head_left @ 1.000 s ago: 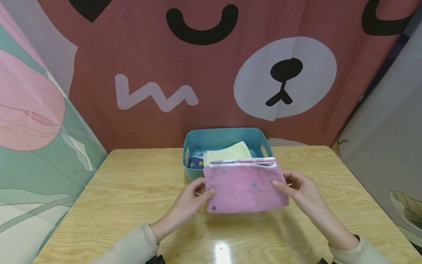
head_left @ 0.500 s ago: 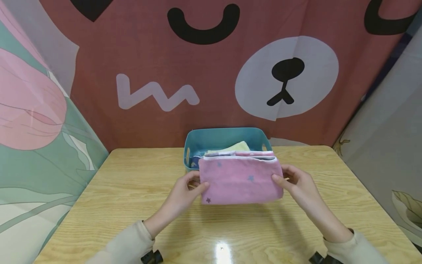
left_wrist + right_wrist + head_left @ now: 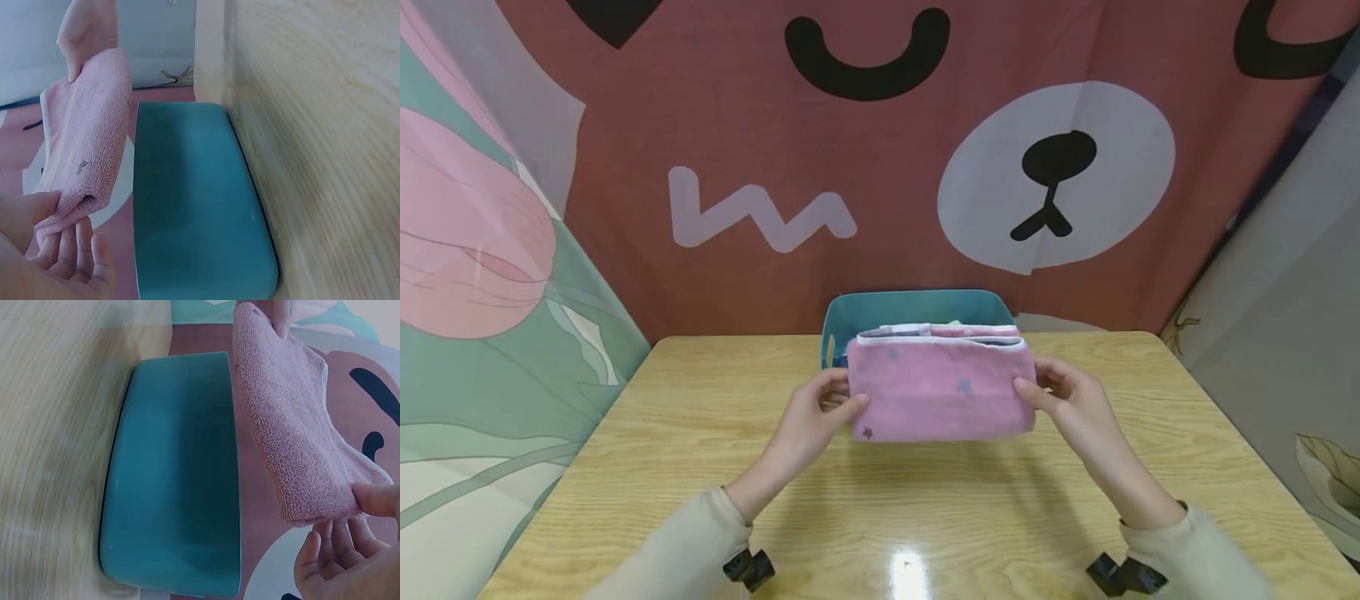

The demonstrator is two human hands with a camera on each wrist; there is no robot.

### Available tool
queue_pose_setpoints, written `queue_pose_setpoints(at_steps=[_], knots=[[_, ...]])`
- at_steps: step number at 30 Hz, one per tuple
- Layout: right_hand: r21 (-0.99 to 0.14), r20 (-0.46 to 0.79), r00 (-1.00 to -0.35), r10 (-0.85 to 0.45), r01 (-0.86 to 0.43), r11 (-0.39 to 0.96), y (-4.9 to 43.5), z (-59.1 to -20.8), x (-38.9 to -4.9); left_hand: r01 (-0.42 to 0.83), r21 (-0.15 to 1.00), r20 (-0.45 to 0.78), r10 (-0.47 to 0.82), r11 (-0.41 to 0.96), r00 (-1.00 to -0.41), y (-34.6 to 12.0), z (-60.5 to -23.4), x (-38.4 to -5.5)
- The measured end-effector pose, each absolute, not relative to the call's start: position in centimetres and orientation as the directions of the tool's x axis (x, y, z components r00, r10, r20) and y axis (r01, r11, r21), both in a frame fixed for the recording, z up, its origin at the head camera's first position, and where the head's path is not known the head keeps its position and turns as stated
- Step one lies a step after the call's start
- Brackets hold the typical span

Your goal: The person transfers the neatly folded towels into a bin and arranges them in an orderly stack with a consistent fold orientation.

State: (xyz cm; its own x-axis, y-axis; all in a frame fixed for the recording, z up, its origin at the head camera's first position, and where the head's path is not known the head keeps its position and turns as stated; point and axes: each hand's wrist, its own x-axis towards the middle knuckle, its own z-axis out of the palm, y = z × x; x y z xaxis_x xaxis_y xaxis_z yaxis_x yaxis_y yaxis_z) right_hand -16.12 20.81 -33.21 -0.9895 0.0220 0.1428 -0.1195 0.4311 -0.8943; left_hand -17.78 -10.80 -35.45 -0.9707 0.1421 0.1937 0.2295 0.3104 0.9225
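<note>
A folded pink towel (image 3: 942,392) with white edging and small stars hangs in the air between both hands. My left hand (image 3: 812,421) pinches its left side, thumb in front and fingers behind. On the right side, my right hand (image 3: 1071,404) holds it the same way. Behind the towel stands a teal plastic basket (image 3: 917,306) on the table, and the towel hides most of its inside. In both wrist views the towel (image 3: 94,131) is above the level of the rim of the basket (image 3: 178,475), apart from it.
The wooden table (image 3: 700,417) runs under the basket and the forearms. At its far edge hangs a red-brown curtain (image 3: 737,283) with a bear print. Patterned cloths hang at the left and right sides. Each sleeve cuff carries a small black device (image 3: 749,570).
Both hands have carried the towel away from the body, up and slightly left in the head view. It now covers the yellow and dark blue cloths seen earlier in the basket.
</note>
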Motion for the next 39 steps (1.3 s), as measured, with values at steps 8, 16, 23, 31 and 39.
queue_pose_setpoints(at_steps=[8,16,23,31,39], knots=[[-0.874,0.189,-0.981,0.037,-0.151,0.462,20.6,-33.2,-17.2,0.231,0.925,0.202,0.126,0.302,-0.971,-11.2,-35.3,-19.0],[-0.855,0.225,-0.973,0.05,-0.172,0.49,20.7,-33.2,-18.5,0.239,0.921,0.21,0.125,0.307,-0.97,-11.1,-34.9,-20.2],[-0.849,0.252,-0.966,0.065,-0.188,0.495,20.6,-33.1,-19.9,0.275,0.911,0.255,0.104,0.307,-0.961,-10.9,-34.6,-21.3],[-0.82,0.331,-0.941,0.064,-0.254,0.512,20.4,-33.4,-21.7,0.265,0.917,0.256,0.069,0.298,-0.964,-10.6,-34.4,-22.5],[-0.813,0.381,-0.922,0.072,-0.297,0.5,20.0,-33.6,-23.0,0.251,0.925,0.249,0.046,0.284,-0.968,-10.6,-34.2,-23.6]])
